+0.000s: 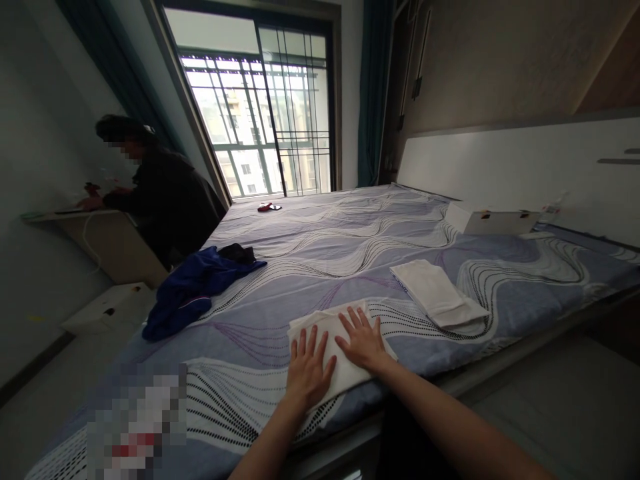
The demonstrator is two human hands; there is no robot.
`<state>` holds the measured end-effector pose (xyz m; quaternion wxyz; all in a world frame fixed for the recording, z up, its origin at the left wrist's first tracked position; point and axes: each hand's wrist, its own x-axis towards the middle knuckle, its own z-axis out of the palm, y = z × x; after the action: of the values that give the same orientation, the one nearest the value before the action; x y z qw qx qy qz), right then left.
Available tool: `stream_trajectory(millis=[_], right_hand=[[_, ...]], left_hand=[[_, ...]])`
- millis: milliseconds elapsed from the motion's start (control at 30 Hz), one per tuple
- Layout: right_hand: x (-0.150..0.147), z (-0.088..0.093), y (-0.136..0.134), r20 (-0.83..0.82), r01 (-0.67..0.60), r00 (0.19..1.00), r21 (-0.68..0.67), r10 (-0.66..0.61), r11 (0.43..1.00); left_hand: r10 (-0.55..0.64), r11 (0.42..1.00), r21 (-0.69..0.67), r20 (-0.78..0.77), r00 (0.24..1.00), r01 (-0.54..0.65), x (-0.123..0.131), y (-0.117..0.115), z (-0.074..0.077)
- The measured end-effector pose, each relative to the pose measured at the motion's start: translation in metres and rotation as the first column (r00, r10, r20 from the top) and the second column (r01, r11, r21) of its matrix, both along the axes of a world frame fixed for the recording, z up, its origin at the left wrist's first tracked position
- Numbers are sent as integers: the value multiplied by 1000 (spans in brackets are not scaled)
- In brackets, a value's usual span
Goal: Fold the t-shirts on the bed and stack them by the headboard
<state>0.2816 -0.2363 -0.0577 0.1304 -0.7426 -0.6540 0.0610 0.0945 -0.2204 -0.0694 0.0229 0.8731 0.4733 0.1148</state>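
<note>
Nearest me, I see left hand (307,373) and right hand (363,343) flat together on the folded white cloth (347,381), fingers spread, gripping nothing, left closer to the bed (310,267) edge.

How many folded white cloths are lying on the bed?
2. One cloth lies at the near edge of the bed under the left hand and right hand; the other cloth lies apart to the right. More may hide under the blue garment.

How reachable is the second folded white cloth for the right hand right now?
Probably yes: the right hand lies flat on the near cloth, and the second folded cloth lies close to its right on the bedsheet, nothing between.
</note>
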Motion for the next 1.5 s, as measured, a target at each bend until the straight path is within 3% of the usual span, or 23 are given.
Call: stream_trajectory(millis=[133, 333, 567, 733, 833, 967, 1033, 1200, 1400, 1500], right_hand=[[14, 0, -9, -36, 99, 994, -45, -101, 994], [14, -1, 0, -55, 150, 987, -52, -153, 987], [17, 3, 18, -94, 214, 971, -56, -219, 975], [10, 3, 10, -101, 379, 924, 92, -370, 921], [13, 7, 1, -140, 514, 855, 85, -500, 854], [28, 20, 3, -290, 471, 815, -173, -501, 865], [34, 25, 8, -340, 421, 814, -214, -471, 882], [43, 18, 16, -465, 327, 800, -193, -380, 925], [61, 5, 12, -705, 182, 665, -165, -245, 969], [62, 3, 12, -727, 190, 655, -108, -208, 976]], left_hand=[[97, 994, -43, -1, 995, -97, 9, 13, 6], [200, 972, -128, -9, 980, -199, 20, 28, 16], [299, 952, -86, 34, 954, -295, 22, 30, 12], [475, 860, 53, 281, 834, -508, 8, 17, 4], [528, 811, 10, 419, 739, -585, -4, 11, 5], [568, 822, -209, 375, 733, -530, -7, 14, 14], [598, 801, -308, 361, 716, -513, -7, 21, 19], [620, 780, -446, 450, 643, -440, -10, 35, 19], [607, 787, -559, 624, 492, -261, -17, 33, 9], [613, 779, -599, 661, 433, -188, -19, 34, 9]])
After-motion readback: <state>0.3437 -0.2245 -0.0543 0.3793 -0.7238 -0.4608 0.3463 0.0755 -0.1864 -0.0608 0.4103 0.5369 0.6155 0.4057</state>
